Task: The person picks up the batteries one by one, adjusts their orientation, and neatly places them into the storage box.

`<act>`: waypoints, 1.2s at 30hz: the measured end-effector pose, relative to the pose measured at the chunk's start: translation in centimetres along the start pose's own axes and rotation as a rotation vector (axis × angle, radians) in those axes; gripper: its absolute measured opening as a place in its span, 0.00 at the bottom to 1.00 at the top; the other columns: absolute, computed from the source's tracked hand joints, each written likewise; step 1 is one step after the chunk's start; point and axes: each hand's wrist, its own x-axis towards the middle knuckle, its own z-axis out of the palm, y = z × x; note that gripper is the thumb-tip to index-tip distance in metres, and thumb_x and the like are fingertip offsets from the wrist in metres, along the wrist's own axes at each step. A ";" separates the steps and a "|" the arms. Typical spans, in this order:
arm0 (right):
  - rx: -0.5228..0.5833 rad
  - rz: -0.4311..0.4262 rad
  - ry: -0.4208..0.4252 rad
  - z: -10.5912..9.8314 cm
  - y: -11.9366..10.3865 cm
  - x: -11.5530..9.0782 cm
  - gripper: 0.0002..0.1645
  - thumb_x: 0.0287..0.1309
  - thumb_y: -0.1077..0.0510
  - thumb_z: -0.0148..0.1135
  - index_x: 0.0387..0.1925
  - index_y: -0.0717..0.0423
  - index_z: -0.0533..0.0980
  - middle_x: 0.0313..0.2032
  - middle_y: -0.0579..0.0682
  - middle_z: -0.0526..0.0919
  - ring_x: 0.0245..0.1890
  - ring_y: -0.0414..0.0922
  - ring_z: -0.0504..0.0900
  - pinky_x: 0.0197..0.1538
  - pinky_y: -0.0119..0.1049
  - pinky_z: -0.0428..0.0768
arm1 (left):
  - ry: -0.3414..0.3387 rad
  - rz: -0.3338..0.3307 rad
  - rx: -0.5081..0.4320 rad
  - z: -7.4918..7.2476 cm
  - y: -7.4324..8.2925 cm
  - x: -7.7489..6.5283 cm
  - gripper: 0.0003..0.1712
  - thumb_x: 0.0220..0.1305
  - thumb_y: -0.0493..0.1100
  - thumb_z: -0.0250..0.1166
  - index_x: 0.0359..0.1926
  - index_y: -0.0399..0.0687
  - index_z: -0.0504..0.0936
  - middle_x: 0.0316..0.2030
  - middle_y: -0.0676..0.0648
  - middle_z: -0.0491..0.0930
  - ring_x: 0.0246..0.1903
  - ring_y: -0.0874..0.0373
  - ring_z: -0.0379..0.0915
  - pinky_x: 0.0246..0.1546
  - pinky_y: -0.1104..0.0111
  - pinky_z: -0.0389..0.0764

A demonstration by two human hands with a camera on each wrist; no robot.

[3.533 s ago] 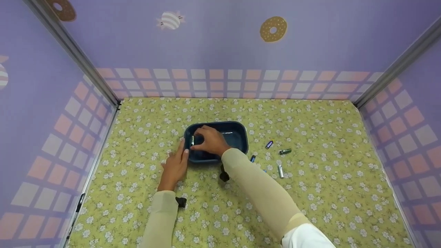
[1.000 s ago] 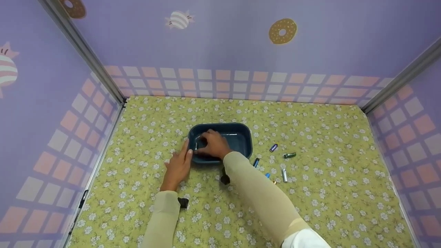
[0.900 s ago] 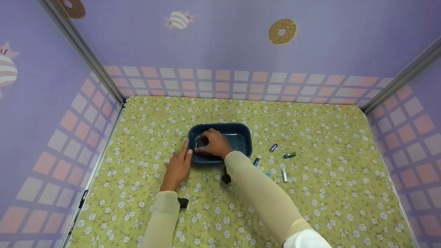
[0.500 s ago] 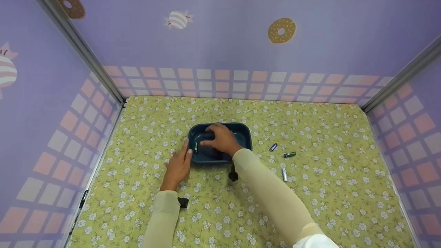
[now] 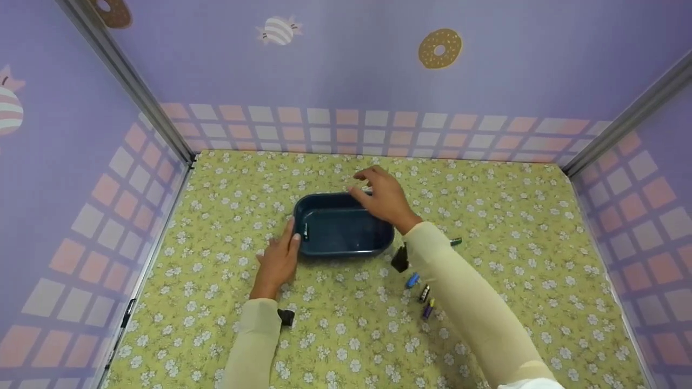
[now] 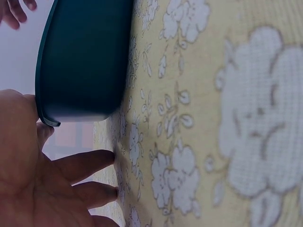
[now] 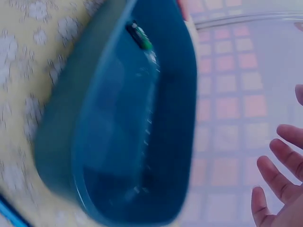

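Note:
A dark blue plastic basin (image 5: pixel 344 254) sits on the flowered cloth. Against its left end wall lies one battery (image 5: pixel 306 231); in the right wrist view this battery (image 7: pixel 138 35) looks black and green. My left hand (image 5: pixel 277 265) rests at the basin's left end, thumb and forefinger touching the rim, the other fingers spread towards the cloth in the left wrist view. Over the basin's back right corner hovers my right hand (image 5: pixel 386 197), its fingers loosely bent and nothing between them.
To the right of the basin lie several loose batteries: a blue battery (image 5: pixel 413 280), a dark battery (image 5: pixel 424 293), a purple battery (image 5: pixel 428 308) and a green battery (image 5: pixel 457 241). My right forearm hides part of that area. Purple walls (image 5: pixel 346 70) stand around the cloth-covered table.
My right hand has let go of the battery at the basin's left end, then risen up and to the right. The left hand has stayed at the rim.

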 end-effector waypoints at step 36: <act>0.004 0.371 0.537 -9.0 10.7 -13.8 0.31 0.62 0.44 0.72 0.58 0.60 0.78 0.49 0.61 0.83 0.46 0.58 0.80 0.52 0.54 0.76 | -0.005 -0.015 0.001 0.0 0.2 0.0 0.39 0.75 0.76 0.30 0.81 0.80 0.35 0.80 0.40 0.51 0.79 0.28 0.33 0.65 0.22 0.25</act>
